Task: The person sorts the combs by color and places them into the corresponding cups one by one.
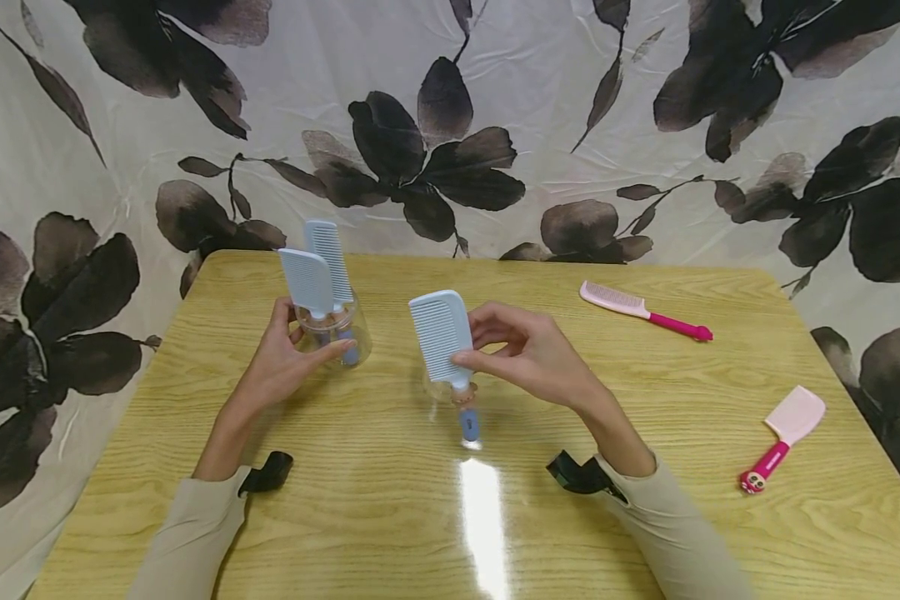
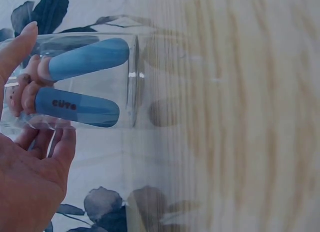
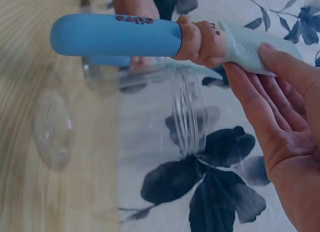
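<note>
The blue comb [image 1: 438, 337] is near the middle of the table [image 1: 390, 517], head up, its blue handle pointing down, a small brown figure between the two. The right hand [image 1: 528, 350] pinches it by the head, thumb on the near face and fingers behind. The handle is outside the right jar [image 3: 187, 119], a clear one standing just beyond it; whether its tip touches the table I cannot tell. To the left, toward the table's far left corner, the left hand [image 1: 285, 358] grips the left jar [image 2: 133, 81], thumb on one side and fingers on the other. In that clear jar two more combs stand handles down: a broad comb [image 1: 307, 282] in front, a narrow comb [image 1: 330, 258] behind. A slim pink comb [image 1: 648, 315] lies toward the far right corner, its handle toward the right edge. A wide pink comb [image 1: 795, 414] lies near the right edge, handle toward the near edge. Floral cloth [image 1: 450, 33] hangs beyond the far edge.
</note>
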`<action>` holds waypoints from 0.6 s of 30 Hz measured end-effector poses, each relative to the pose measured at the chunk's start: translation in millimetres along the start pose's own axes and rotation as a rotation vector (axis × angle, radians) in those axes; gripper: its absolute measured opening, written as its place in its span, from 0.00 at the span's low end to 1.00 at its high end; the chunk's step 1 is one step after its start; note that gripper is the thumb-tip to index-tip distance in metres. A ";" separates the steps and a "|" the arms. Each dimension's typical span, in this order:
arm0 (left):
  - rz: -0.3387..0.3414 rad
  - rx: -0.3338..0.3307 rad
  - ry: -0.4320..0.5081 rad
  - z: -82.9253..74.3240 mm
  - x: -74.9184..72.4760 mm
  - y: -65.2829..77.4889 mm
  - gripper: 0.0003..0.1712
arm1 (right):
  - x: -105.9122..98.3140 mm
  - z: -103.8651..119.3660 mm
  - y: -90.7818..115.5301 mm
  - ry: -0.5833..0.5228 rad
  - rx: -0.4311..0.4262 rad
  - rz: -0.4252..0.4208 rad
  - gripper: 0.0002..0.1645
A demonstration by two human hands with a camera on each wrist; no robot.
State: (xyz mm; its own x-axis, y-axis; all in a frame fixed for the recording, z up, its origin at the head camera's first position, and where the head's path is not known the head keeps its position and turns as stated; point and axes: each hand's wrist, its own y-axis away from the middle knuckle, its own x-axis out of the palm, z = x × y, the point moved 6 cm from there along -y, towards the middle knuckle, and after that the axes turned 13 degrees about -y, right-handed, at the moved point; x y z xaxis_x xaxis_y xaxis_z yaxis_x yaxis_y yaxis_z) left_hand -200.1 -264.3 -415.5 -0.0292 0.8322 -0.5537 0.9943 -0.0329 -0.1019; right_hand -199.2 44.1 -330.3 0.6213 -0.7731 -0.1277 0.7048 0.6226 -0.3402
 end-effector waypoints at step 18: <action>-0.004 0.001 -0.004 3.9 0.4 -0.2 0.52 | 24.8 2.0 -32.3 -0.213 -0.159 -0.181 0.21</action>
State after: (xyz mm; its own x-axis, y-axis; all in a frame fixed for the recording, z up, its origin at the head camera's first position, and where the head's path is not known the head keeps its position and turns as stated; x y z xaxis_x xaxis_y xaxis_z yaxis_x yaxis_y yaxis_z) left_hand -200.6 -266.1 -418.9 -0.0331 0.8300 -0.5568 0.9940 -0.0305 -0.1047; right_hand -205.8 5.1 -320.6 0.5601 -0.8164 0.1404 0.7586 0.4373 -0.4830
